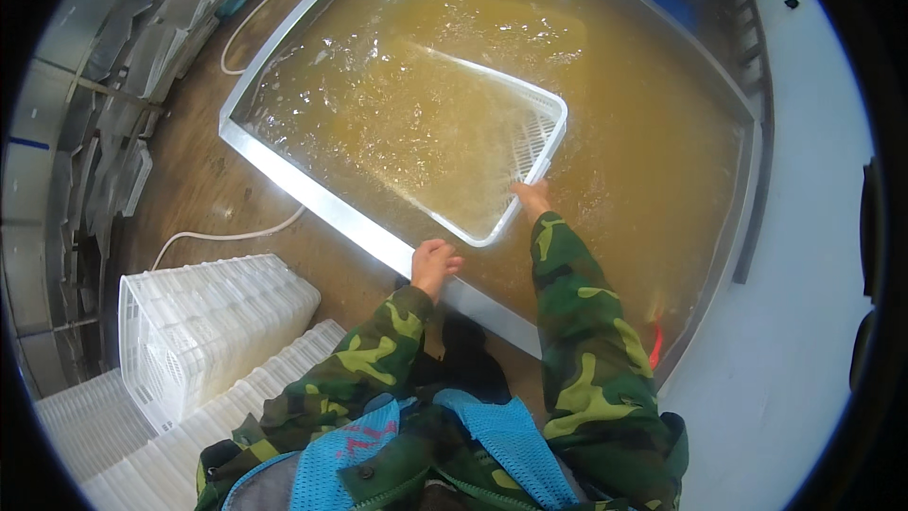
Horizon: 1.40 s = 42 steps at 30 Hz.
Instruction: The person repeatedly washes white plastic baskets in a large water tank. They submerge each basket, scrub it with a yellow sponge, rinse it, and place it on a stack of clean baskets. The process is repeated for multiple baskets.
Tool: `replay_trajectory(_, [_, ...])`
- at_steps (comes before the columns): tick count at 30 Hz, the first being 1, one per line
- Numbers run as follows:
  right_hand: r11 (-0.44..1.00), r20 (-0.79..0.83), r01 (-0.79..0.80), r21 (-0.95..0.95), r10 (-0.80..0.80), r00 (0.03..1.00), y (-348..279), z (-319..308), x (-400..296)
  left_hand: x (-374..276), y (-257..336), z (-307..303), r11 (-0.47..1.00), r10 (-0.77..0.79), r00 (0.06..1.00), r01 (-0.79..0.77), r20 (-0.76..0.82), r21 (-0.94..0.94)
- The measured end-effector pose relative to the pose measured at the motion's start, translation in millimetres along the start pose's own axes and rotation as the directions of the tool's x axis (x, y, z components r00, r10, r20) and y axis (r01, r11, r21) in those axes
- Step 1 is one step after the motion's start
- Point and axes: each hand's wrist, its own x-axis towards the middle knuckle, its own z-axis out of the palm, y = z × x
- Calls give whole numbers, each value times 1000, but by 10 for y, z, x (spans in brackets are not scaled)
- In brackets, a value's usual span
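A white perforated plastic basket (555,129) lies tilted in a metal tank of murky yellow-brown water. Its near right corner and right side rise above the surface, while the far left part is hidden under water. My right hand (533,197) grips the rim on that right side. Over the tank's near metal rim (347,227) hovers my left hand (434,266), fingers loosely bent, with nothing visible in it. Whether it touches the rim cannot be made out. Both arms wear camouflage sleeves.
Stacks of nested white plastic baskets (220,333) stand on the floor at lower left. A pale hose (227,235) runs over the wet brown floor. Left, trays (167,60) line the wall. A red object (656,344) sits by the tank's right edge, beside a white wall (801,227).
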Motion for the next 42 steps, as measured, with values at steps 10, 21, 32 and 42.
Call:
replay_trajectory(10, [1000, -35, 14, 14, -14, 999, 1032, -690, 57, -370, -219, -638, 997, 79, 997, -79, 9, -19])
replay_trajectory(21, [984, -88, -90, -152, 77, 993, 1449, -562, 561, -565, -289, -1747, 976, 199, 926, -216, -321, -16])
replay_trajectory(32, [991, -228, 130, 0, -127, 965, -211, -1063, 309, -417, -31, -1436, 974, 224, 966, -227, -126, -12])
replay_trajectory(42, [406, -143, 329, -852, -787, 600, -2690, -1800, -942, -215, 13, -1387, 965, 234, 972, -233, -3, -124])
